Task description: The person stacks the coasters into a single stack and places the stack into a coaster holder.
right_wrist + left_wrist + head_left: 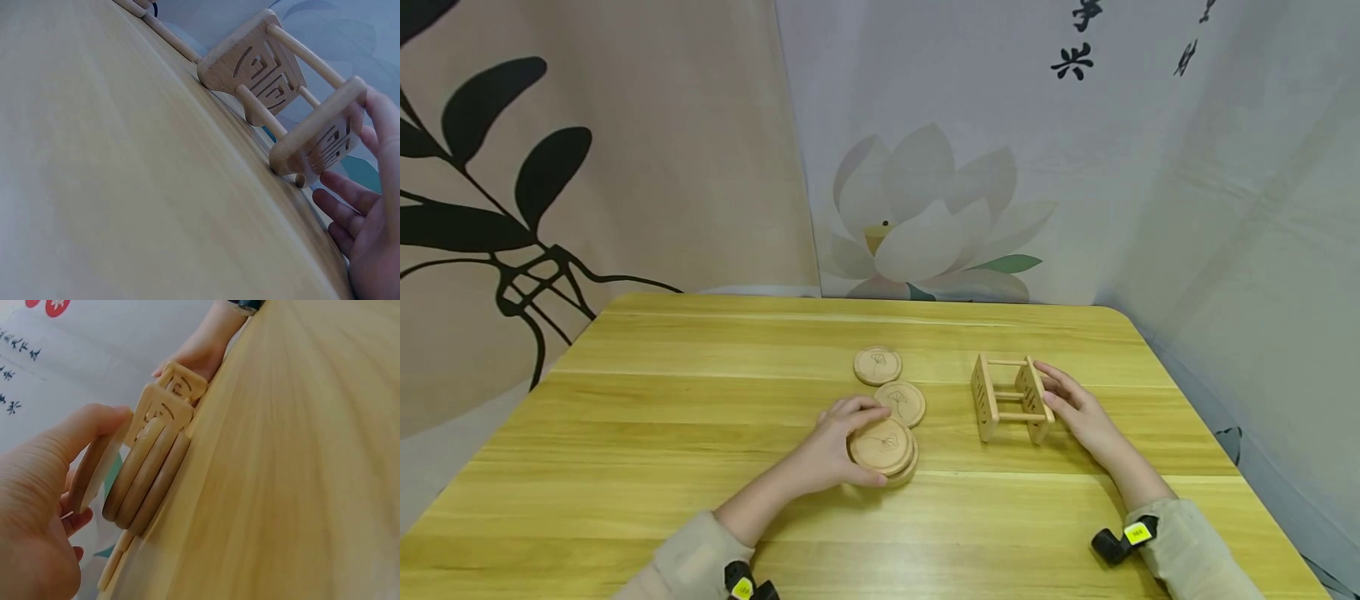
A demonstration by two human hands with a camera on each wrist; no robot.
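My left hand (831,450) pinches a round wooden coaster (882,444), engraved with a leaf-like design, between thumb and fingers. In the left wrist view that held coaster (95,464) is tilted and apart from a stack of three coasters (149,478) on the table. Two more coasters lie flat beyond the stack, the far one (877,366) and the nearer one (901,403). To the right stands a wooden coaster rack (986,400) with two cut-out side panels joined by rods. My right hand (1081,421) touches its right panel (331,140), fingers loosely extended and not wrapped round it.
Everything sits on a wood-grain table (662,400). Its back edge meets a printed curtain (925,100) with a lotus and dark leaves. Small black devices are strapped at both wrists, such as the right wrist camera (1122,543).
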